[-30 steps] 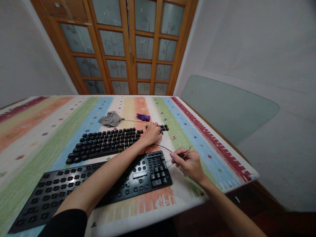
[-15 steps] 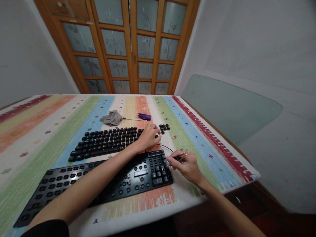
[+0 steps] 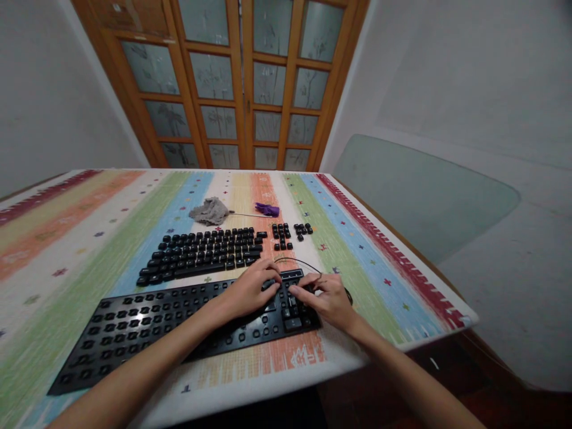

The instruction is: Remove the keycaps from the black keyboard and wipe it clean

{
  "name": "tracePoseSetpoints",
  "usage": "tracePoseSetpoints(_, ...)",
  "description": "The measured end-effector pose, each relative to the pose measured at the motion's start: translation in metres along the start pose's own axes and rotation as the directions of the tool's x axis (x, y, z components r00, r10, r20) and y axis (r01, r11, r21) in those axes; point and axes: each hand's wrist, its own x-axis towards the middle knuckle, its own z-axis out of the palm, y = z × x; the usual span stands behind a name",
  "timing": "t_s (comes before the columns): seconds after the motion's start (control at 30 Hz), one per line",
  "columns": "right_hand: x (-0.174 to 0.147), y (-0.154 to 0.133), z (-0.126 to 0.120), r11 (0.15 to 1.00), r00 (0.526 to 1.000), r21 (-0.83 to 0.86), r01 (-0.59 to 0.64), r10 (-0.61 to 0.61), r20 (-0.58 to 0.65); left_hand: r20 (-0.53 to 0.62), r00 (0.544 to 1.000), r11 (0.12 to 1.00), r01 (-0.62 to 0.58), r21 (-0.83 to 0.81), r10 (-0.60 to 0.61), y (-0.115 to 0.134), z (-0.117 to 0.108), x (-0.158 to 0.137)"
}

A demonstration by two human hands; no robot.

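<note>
A black keyboard (image 3: 147, 325) lies on the striped tablecloth, most of its key positions bare. Black keycaps (image 3: 292, 323) sit on part of its number pad at the right end. My left hand (image 3: 255, 290) rests over the keyboard just left of the number pad, fingers curled and closed; whatever they hold is hidden. From the right, my right hand (image 3: 329, 300) reaches over the number pad with thumb and fingers pinched together, their contents too small to make out. A thin black cable (image 3: 297, 260) arcs behind the hands and passes by the right one.
Beyond the keyboard lie a large block of loose keycaps (image 3: 203, 253) and two smaller groups, one keycap cluster (image 3: 282, 233) beside another (image 3: 304, 230). Farther back are a grey cloth (image 3: 210, 211), a thin rod (image 3: 250, 215) and a purple glove (image 3: 267, 209). The table edge (image 3: 424, 342) runs close at right.
My left hand has come back from the small keycap groups to the keyboard, uncovering them. My right hand has moved slightly left, onto the number pad. The view has shifted a little.
</note>
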Motion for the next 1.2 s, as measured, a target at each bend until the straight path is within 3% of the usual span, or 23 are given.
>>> tracePoseSetpoints(0.23, 0.005, -0.004, 0.004, 0.999, 0.999, -0.022, 0.029, -0.029, 0.02, -0.033, 0.999, 1.0, 0.006, -0.026, -0.006, -0.002, 0.005, -0.001)
tracePoseSetpoints(0.53, 0.002, 0.005, -0.002, 0.977, 0.983, 0.122, -0.173, 0.163, 0.087, -0.049, 0.999, 0.999, 0.003, -0.046, -0.005, -0.003, 0.006, -0.004)
tracePoseSetpoints(0.7, -0.003, 0.007, 0.002, 0.951, 0.966, 0.171, -0.259, 0.252, 0.063, -0.057, 0.998, 0.999, -0.002, -0.044, 0.0, -0.003, 0.006, -0.004)
tracePoseSetpoints(0.87, -0.006, 0.003, 0.007, 0.977, 0.981, 0.089, -0.192, 0.189, 0.049, -0.062, 0.998, 0.999, -0.003, -0.052, -0.001, -0.004, 0.007, -0.003)
tracePoseSetpoints(0.97, -0.004, -0.001, 0.008, 0.997, 0.996, -0.001, -0.08, 0.08, 0.046, -0.065, 0.998, 0.999, -0.002, -0.042, -0.001, -0.004, 0.007, -0.003)
tracePoseSetpoints(1.1, 0.001, -0.009, 0.006, 0.988, 0.985, -0.128, 0.092, -0.071, 0.157, -0.057, 0.998, 0.999, -0.001, -0.036, -0.001, -0.004, 0.007, -0.004)
tracePoseSetpoints(1.2, 0.006, -0.009, 0.006, 0.987, 0.984, -0.142, 0.08, -0.056, 0.167, -0.051, 0.999, 0.999, 0.01, -0.034, -0.012, -0.004, 0.008, -0.004)
